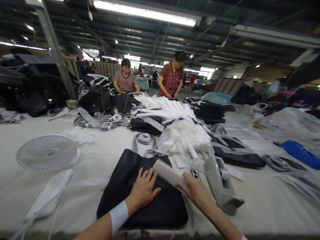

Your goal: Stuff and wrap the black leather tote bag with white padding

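Observation:
A black bag [165, 208] lies flat on the white-covered table right in front of me. My left hand [144, 189] rests on it with fingers spread, a white band around the wrist. My right hand [196, 189] is closed on one end of a whitish, translucent flat strip [168, 171]. The strip's other end reaches over the bag, close to my left fingertips. Just right of my right hand stands a grey tape dispenser [217, 181], with a phone [195, 174] leaning beside it.
White foam strips [185, 138] are heaped beyond the bag. A round fan [48, 152] and a white packet [50, 195] lie to the left. Coiled straps [144, 138], stacked black bags [208, 111] and plastic film [295, 123] surround the work area. Two people [171, 78] work across the table.

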### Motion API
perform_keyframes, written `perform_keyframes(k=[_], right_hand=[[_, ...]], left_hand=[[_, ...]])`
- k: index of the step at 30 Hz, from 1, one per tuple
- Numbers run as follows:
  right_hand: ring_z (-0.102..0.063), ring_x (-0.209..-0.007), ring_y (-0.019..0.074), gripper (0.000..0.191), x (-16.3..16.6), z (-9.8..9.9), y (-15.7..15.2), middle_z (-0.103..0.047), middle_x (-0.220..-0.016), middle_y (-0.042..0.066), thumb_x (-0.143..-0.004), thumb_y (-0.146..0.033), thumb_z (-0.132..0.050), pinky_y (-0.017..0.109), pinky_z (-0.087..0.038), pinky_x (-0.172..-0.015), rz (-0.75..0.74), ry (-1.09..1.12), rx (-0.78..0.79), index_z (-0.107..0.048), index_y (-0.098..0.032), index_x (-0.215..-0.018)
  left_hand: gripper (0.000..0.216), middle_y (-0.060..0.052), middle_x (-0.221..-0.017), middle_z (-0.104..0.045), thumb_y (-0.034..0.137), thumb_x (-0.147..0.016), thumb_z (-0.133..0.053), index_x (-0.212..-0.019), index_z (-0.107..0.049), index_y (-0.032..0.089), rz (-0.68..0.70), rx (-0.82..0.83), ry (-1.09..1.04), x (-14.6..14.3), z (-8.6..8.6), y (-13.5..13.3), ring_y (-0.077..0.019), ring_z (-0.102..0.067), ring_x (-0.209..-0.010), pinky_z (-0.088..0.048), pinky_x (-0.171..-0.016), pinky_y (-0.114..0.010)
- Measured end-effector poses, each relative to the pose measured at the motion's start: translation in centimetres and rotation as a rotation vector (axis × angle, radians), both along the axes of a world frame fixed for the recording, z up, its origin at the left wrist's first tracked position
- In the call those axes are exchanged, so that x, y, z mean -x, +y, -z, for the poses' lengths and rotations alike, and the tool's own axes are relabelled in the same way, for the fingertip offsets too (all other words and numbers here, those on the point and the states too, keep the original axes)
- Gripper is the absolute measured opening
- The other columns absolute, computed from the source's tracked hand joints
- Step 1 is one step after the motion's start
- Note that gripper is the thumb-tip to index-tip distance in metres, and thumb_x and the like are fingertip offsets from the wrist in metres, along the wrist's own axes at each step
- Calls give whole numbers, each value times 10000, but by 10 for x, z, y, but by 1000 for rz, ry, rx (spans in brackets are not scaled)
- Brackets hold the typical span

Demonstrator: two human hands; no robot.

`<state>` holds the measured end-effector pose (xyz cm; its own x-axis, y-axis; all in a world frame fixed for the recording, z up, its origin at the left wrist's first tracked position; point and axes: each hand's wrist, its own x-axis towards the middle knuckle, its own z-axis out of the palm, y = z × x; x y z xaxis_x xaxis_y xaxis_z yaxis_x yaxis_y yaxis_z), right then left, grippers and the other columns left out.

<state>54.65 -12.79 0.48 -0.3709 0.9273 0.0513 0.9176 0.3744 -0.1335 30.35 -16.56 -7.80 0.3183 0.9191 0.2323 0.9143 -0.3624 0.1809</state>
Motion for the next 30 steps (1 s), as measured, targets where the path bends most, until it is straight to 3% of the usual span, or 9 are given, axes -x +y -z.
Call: perform_keyframes(k=[2, 4, 6, 10, 13, 15, 20, 24, 30], right_hand=[[-667, -832, 301, 308, -23, 8, -6, -689, -867, 113, -913, -471, -443, 396, -485, -735, 238, 163, -2, -564, -195, -977], [-673, -855, 298, 323, -40, 22, -15, -696, -867, 95, -900, -490, -403, 399, -497, -757, 348, 298, 46, -562, -215, -960], [-676, -868, 287, 311, -47, 38, -24, -701, -853, 77, -876, -478, -400, 395, -507, -781, 361, 403, 99, -573, -226, -929], [-673, -873, 289, 317, -42, 61, -35, -704, -847, 85, -837, -469, -427, 385, -514, -775, 397, 496, 49, -594, -219, -937], [-668, -822, 292, 330, -39, 66, -35, -693, -814, 92, -839, -497, -409, 386, -509, -746, 400, 500, 45, -582, -221, -896], [-655, -740, 284, 335, -39, 66, -33, -675, -760, 89, -842, -512, -394, 389, -498, -728, 399, 485, 66, -564, -224, -830], [-587, -608, 230, 273, -33, 55, -22, -642, -709, 51, -794, -444, -420, 361, -464, -669, 439, 500, 101, -561, -217, -852], [-556, -630, 200, 331, -29, 33, -6, -614, -699, 27, -855, -513, -395, 318, -422, -626, 428, 609, 144, -542, -225, -786], [-483, -604, 163, 357, -29, 7, 14, -525, -614, -12, -858, -465, -452, 278, -325, -561, 219, 637, 367, -496, -203, -620]], left_hand=[[559, -174, -1343, -536, 529, -945, -333, -1332, -488, 157, -24, -19, 9, -6, -5, 2, -331, -497, -1203, -272, -1078, -593], [488, -165, -1259, -581, 493, -957, -324, -1214, -562, 152, -24, -1, 18, -14, -12, 11, -324, -544, -1117, -368, -1003, -572], [427, -156, -1296, -550, 456, -962, -338, -1170, -567, 161, 24, 38, 13, -24, -18, 26, -301, -572, -1068, -456, -918, -497], [521, -127, -1496, -361, 499, -945, -384, -1401, -358, 248, 258, 77, 11, -47, -28, 67, -239, -638, -963, -531, -750, -365], [419, -49, -1311, -552, 526, -948, -360, -1270, -495, 293, 334, 27, -10, -61, -28, 92, -194, -664, -818, -515, -629, -300], [366, -19, -1126, -624, 466, -977, -309, -1064, -595, 256, 318, 2, -30, -66, -24, 100, -167, -656, -770, -482, -576, -259], [361, -28, -866, -607, 333, -983, -320, -787, -583, 184, 210, -262, -250, -64, -6, 104, -112, -590, -677, -428, -545, -210], [368, -41, -792, -580, 252, -969, -313, -694, -544, 172, 185, -408, -396, -56, 3, 102, -102, -548, -658, -450, -621, -214], [344, -46, -773, -575, 198, -951, -325, -681, -537, 177, 202, -498, -530, -53, 3, 100, -120, -557, -686, -471, -653, -238]])
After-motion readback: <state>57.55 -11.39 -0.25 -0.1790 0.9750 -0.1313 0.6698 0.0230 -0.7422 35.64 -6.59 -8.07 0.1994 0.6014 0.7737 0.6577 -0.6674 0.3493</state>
